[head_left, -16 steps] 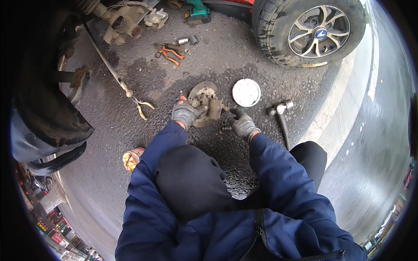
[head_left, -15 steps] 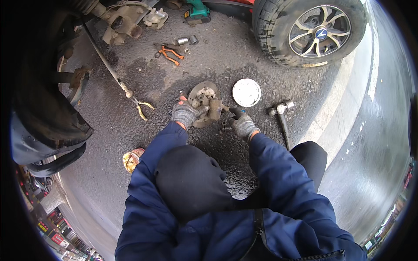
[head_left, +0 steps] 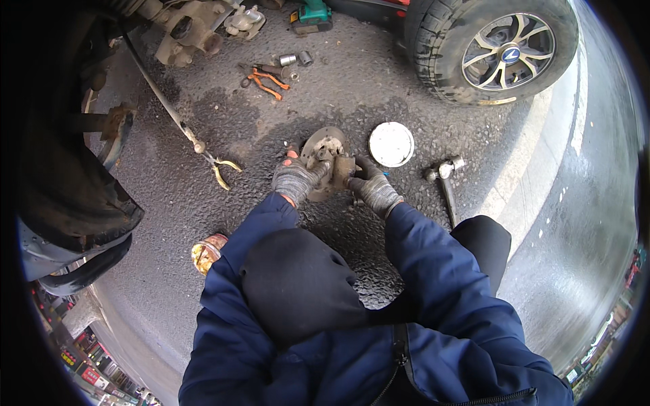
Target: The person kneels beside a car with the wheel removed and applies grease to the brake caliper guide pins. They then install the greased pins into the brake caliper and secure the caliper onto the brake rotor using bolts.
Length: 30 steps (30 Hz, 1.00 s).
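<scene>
A worn, rusty brake disc [head_left: 323,137] with a blocky brake caliper [head_left: 344,169] on its right side is on the wet asphalt in front of me. My left hand [head_left: 298,178], in a grey glove with bare fingertips showing, grips the disc assembly from its left, thumb laid across toward the middle. From the right, my right hand [head_left: 378,191] in a dark-fingered grey glove closes on the caliper's outer end; the fingertips are partly hidden behind it. A small dark metal part lies under the right wrist, mostly covered.
A white round lid [head_left: 391,145] and a hammer [head_left: 445,173] lie right. An open grease tin [head_left: 208,253] stands left, near yellow-handled pliers [head_left: 221,173]. Farther off are orange-handled pliers [head_left: 267,84], a socket [head_left: 288,59], a green power tool [head_left: 312,16] and a wheel [head_left: 494,54].
My right hand has moved inward from the caliper's protruding end and now takes hold of the caliper's body. My left hand keeps its grip on the disc. The whole view has shifted slightly.
</scene>
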Available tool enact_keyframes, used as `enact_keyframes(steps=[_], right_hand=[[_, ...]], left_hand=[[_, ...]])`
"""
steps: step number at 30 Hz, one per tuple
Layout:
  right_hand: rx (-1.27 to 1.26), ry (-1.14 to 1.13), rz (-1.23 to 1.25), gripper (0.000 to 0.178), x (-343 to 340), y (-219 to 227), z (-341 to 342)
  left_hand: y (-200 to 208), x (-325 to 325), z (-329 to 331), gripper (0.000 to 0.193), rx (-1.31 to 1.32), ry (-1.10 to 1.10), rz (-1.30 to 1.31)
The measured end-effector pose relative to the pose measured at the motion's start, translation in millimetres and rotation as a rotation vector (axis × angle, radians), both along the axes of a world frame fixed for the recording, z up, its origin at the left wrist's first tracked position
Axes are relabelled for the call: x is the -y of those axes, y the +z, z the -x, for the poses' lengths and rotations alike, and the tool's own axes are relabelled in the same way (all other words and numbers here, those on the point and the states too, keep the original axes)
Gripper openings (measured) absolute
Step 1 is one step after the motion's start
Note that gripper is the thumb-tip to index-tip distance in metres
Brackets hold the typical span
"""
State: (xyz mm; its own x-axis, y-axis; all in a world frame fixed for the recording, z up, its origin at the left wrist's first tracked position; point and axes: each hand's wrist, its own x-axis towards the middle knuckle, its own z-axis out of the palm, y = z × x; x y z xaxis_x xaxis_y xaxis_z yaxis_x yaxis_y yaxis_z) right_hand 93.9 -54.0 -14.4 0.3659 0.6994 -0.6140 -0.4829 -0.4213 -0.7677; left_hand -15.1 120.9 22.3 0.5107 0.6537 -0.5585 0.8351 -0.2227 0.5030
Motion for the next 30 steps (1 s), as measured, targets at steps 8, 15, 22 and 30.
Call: enact_keyframes(steps=[8, 15, 22, 30], right_hand=[[0.154, -0.067, 0.09, 0.074, -33.2, -3.8, 14.1], [0.102, -0.169, 0.016, 0.057, -36.0, -9.6, 18.1], [0.169, -0.135, 0.06, 0.059, -41.5, -3.5, 18.9], [0.343, 0.091, -0.022, 0.061, -42.5, 49.6, 5.7]], left_hand=[[11.1, -8.3, -1.8, 0.087, -0.064, -0.104, 0.01], [-5.1, -16.0, 8.4, 0.099, 0.012, -0.16, 0.078], [-6.2, -17.5, 17.4, 0.092, 0.161, -0.094, 0.137], [14.0, -15.2, 77.6, 0.072, 0.784, 0.233, 0.361]])
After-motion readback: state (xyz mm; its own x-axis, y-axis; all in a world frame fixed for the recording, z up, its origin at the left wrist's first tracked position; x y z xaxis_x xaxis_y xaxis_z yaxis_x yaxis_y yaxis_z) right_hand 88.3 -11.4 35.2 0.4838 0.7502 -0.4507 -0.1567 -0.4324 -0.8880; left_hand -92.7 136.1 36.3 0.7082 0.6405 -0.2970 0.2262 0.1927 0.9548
